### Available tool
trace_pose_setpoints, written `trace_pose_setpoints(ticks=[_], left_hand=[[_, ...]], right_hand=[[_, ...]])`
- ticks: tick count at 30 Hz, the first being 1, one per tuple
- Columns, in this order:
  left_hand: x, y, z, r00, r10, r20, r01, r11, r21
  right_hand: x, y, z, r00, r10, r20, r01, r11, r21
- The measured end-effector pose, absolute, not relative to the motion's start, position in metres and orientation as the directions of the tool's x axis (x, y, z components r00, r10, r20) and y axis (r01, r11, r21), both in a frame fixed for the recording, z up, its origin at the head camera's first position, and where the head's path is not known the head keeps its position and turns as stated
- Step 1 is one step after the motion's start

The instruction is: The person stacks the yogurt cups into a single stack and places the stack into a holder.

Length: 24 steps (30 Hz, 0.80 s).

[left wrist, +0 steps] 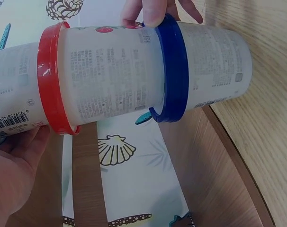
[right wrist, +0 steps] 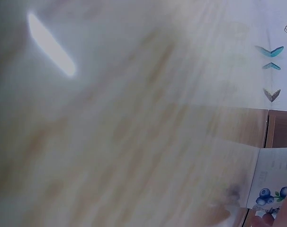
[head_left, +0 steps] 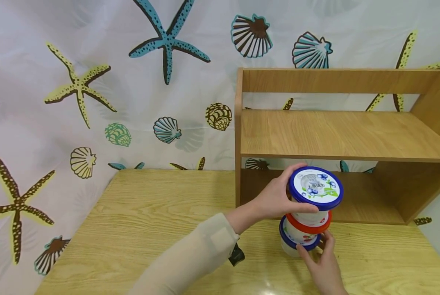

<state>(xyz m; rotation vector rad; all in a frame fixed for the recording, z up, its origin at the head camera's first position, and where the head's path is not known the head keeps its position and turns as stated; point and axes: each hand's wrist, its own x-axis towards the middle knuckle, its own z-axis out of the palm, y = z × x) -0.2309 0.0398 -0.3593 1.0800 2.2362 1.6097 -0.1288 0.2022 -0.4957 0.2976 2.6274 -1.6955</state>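
Three white tubs stand stacked on the table in front of the shelf. The top tub [head_left: 317, 188] has a blue lid printed with blueberries. Beneath it sits a red-lidded tub [left wrist: 108, 71] with cherries on its side, and a second blue-lidded tub [left wrist: 219, 66] is at the bottom. My left hand [head_left: 273, 196] grips the top tub, its thumb and fingers on opposite sides just under the lid. Lower down, my right hand [head_left: 327, 266] holds the bottom tub around its lid, thumb in front. In the right wrist view, only part of a blueberry-printed tub [right wrist: 271, 172] shows beside my fingers.
A two-level wooden shelf [head_left: 345, 135] stands close behind the stack. Left of it the wooden table [head_left: 161, 213] runs back to a curtain [head_left: 139, 102] printed with starfish and shells. A small black object [head_left: 236, 255] shows beside the left sleeve.
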Motion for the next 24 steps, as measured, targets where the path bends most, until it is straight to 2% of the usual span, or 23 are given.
trace_pose_setpoints(ticks=[15,24], left_hand=[[-0.231,0.039,-0.36,-0.727,0.639,0.25,0.436,0.148,0.887],[-0.228,0.019,-0.354,-0.692,0.643,0.328,0.532,0.148,0.833]], right_hand=[[-0.128,0.199,-0.496,-0.982,0.162,-0.091,0.148,0.384,-0.911],[-0.126,0.2,-0.496,-0.983,0.164,-0.082,0.142,0.394,-0.908]])
